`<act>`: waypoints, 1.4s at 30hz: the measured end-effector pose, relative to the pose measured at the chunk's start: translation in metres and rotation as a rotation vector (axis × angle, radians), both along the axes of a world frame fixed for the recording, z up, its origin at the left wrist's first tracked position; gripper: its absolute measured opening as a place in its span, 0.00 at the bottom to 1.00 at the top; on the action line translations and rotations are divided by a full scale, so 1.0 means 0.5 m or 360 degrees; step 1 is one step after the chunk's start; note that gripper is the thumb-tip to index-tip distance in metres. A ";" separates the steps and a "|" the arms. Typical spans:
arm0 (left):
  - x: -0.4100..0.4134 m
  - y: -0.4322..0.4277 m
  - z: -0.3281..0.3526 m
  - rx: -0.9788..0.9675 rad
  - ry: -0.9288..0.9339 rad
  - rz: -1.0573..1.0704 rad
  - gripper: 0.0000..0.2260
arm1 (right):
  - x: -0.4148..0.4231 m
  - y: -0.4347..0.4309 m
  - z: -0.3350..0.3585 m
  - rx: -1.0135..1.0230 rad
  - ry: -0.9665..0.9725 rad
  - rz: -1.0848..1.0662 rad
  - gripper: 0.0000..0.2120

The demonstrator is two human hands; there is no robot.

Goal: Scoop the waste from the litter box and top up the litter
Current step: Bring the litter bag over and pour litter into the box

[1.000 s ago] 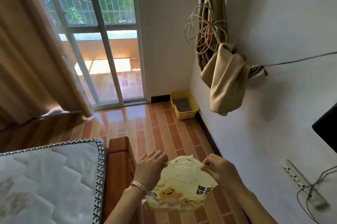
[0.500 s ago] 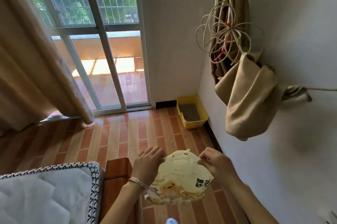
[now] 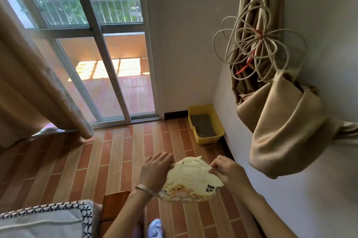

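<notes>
Head view: both hands, left [image 3: 155, 172] and right [image 3: 226, 174], pinch a crinkly yellow plastic litter bag [image 3: 190, 181] at six o'clock; the rectangular yellow litter box [image 3: 205, 123] sits at one o'clock.

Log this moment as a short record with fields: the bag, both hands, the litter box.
litter bag: pale yellow, crumpled, held up above the floor
left hand: grips one side of the bag's top edge
right hand: pinches the opposite side of that edge
litter box: yellow, on the floor in the far corner, apart from both hands
litter: dark grey, inside the box
</notes>
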State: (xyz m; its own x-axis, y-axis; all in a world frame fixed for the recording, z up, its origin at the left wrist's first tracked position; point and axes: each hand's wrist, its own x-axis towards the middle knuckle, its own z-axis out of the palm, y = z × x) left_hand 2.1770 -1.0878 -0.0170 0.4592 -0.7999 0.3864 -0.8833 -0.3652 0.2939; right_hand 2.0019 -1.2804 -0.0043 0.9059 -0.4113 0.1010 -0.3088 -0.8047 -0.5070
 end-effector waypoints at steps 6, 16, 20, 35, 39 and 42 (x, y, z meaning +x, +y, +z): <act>0.132 -0.073 -0.017 0.0022 0.0053 -0.0085 0.11 | 0.113 -0.048 -0.005 0.0034 0.0015 -0.0087 0.05; 0.407 -0.186 -0.007 0.0000 0.0019 -0.0238 0.02 | 0.361 -0.117 0.025 0.0040 0.0055 -0.0289 0.06; 0.495 -0.217 -0.010 0.0046 0.0017 -0.0287 0.04 | 0.439 -0.129 0.014 0.0083 0.0057 -0.0338 0.06; 0.775 -0.399 -0.034 0.0269 -0.0014 -0.0393 0.13 | 0.689 -0.258 -0.032 0.0164 0.0098 -0.0440 0.05; 0.854 -0.476 -0.038 0.0422 -0.0022 -0.0419 0.14 | 0.763 -0.332 -0.039 0.0239 0.0100 -0.0514 0.06; 0.913 -0.526 -0.050 0.0522 0.0058 -0.0466 0.10 | 0.807 -0.366 -0.046 0.0317 0.0108 -0.0536 0.07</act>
State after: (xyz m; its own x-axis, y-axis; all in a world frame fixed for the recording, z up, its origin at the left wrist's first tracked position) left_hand 2.6337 -1.3509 -0.0421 0.2035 -0.9759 0.0782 -0.9546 -0.1801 0.2371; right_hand 2.4055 -1.4636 -0.0275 0.7190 -0.6919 -0.0659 -0.5766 -0.5409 -0.6124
